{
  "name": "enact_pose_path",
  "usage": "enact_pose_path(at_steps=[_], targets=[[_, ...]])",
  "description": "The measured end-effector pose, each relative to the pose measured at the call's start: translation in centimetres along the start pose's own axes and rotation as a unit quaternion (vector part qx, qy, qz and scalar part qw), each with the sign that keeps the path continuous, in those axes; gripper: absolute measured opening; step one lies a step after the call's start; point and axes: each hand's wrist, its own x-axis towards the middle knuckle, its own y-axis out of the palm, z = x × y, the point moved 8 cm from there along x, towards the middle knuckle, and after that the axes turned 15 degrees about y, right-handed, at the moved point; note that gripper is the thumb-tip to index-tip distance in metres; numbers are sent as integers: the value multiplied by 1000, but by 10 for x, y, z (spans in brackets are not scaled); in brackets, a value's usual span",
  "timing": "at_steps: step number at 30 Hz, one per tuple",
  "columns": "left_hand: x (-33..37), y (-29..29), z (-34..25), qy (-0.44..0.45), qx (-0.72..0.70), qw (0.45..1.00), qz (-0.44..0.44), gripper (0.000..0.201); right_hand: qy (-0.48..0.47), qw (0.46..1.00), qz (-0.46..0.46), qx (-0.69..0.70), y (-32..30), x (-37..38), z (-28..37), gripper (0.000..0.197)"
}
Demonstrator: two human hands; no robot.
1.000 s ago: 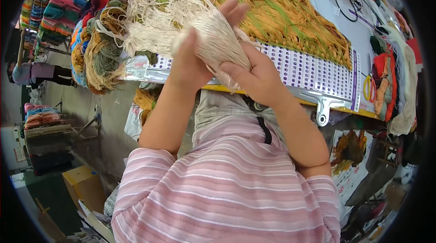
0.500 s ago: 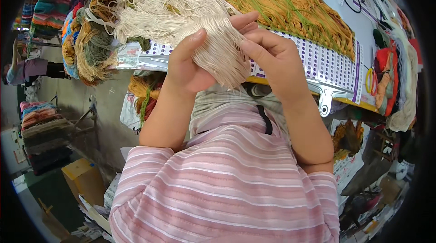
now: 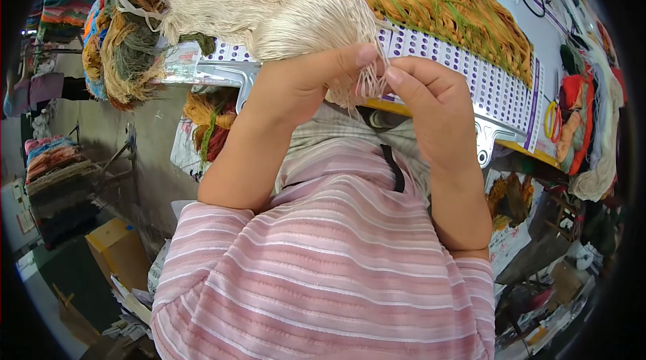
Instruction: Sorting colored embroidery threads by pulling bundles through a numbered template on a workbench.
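Observation:
A bundle of cream thread lies gathered in my left hand. The thumb of that hand presses across it, and the loose ends hang down past the thumb. Close by on the right, my right hand pinches a few strand ends between thumb and forefinger. More cream thread spreads from the bundle over the table to the left. Behind my right hand lies a metal plate with rows of round purple holes. Most of my left fingers are hidden behind the bundle.
Orange and green thread covers the far part of the plate. Yellow-handled scissors lie at right beside red and peach skeins. Mixed skeins hang over the table's left end. A cardboard box stands on the floor at lower left.
My left hand has turned and closed its thumb over the bundle, which now bulges upward. My right hand has shifted slightly right and holds strand ends at the bundle's edge.

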Motion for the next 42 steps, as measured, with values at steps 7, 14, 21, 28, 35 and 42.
enact_pose_path(at_steps=[7, 14, 21, 28, 35, 42], targets=[[-1, -4, 4, -7, -25, 999, -27, 61, 12, 998, 23, 56, 5, -3, 0, 16], [-5, -5, 9, -38, -45, 998, -8, 63, -20, 999, -26, 3, -6, 4, 0, 15], [-3, -7, 9, -47, -21, 998, -20, 62, -98, 990, -75, -66, -4, 0, 18, 8], [2, -7, 9, -7, -20, 1000, -21, 63, 38, 999, 17, -22, 3, 6, -1, 5], [3, -9, 13, -19, -26, 999, -21, 62, 34, 995, 44, 86, -1, 8, -6, 5], [5, -7, 14, -17, -34, 999, -6, 63, 28, 994, 41, 101, -6, 9, -6, 6]])
